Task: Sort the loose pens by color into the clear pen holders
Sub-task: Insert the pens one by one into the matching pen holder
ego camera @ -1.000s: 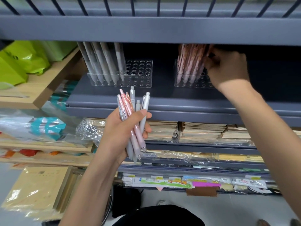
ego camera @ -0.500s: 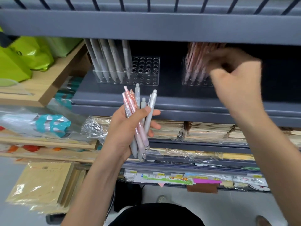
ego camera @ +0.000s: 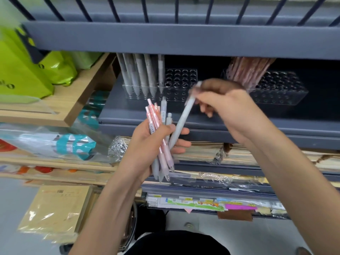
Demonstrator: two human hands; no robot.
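My left hand [ego camera: 147, 144] is shut on a bunch of pink and grey pens [ego camera: 158, 129], held upright in front of the grey shelf. My right hand [ego camera: 226, 105] pinches the top of one grey pen [ego camera: 181, 124], whose lower end still sits among the bunch. On the shelf behind stand two clear pen holders: the left holder [ego camera: 176, 83] carries several grey pens [ego camera: 139, 74] in its left rows, the right holder [ego camera: 281, 89] carries pink pens [ego camera: 246, 70] at its left end. Many holes in both holders are bare.
The shelf above [ego camera: 184, 39] hangs low over the holders. Green bags [ego camera: 24, 70] sit on a wooden shelf at left. Wrapped notebooks [ego camera: 239, 155] and packaged stationery fill the lower shelves. Kraft paper packs [ego camera: 55, 208] lie at bottom left.
My right hand left the pink pens in the right holder, came down to the bunch and took hold of one grey pen. My left hand stayed in place.
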